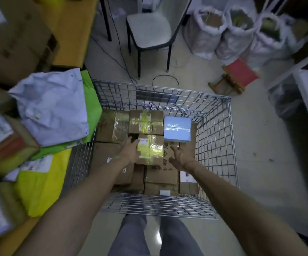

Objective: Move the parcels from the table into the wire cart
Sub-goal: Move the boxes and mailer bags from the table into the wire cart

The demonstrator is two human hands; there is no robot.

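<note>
I have 2 hands down inside the cart (216, 137). My left hand (131, 151) lies with straight fingers against the left side of a yellow-taped box (151, 147), which sits on other boxes in the cart. My right hand (181, 157) hovers just right of it, fingers spread, holding nothing. More parcels (51, 106) lie on the table (66, 24) at left.

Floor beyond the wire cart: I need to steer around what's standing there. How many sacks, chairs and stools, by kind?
white sacks: 3
chair: 1
red stool: 1
Total: 5
</note>
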